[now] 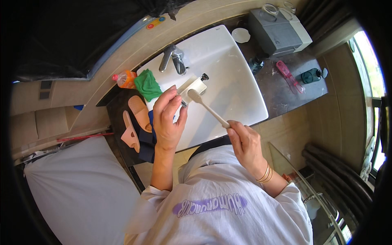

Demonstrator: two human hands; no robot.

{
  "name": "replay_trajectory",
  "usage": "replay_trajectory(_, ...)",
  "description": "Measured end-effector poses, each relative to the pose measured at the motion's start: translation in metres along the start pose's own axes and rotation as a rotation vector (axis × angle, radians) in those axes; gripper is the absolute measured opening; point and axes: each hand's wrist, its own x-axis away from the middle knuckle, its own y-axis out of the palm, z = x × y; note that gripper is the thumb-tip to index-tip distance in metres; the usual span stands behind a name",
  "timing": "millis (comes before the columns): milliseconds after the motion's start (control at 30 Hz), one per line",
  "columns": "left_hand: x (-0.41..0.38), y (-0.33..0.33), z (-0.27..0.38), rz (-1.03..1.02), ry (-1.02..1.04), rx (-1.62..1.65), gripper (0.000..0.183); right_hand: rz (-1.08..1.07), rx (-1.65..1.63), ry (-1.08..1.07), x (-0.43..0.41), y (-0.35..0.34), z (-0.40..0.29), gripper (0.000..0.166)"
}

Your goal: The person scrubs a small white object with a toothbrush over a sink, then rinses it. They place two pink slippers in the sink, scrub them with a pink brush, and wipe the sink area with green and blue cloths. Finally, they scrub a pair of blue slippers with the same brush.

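Over a white ceramic washbasin, my left hand holds a small cream-coloured, box-shaped fitting by its near end. A black knob sticks out from the fitting's far side. My right hand grips the end of a beige long-handled brush, which looks like a toothbrush. The brush head lies over the fitting's edge; whether it touches cannot be told. Behind the fitting rises a chrome single-lever tap. My fingers partly hide the fitting's near end.
A green cloth drapes the basin's left rim beside an orange-labelled bottle. Pink slippers lie on the dark counter at left. On the right counter are a pink brush, a teal pump bottle and a grey box.
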Motion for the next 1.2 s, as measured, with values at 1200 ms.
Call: replay_trajectory(1200, 0.008, 0.009, 0.003, 0.014, -0.036, -0.002, 0.049, -0.063, -0.028, 0.143, -0.004, -0.004, 0.006, 0.011)
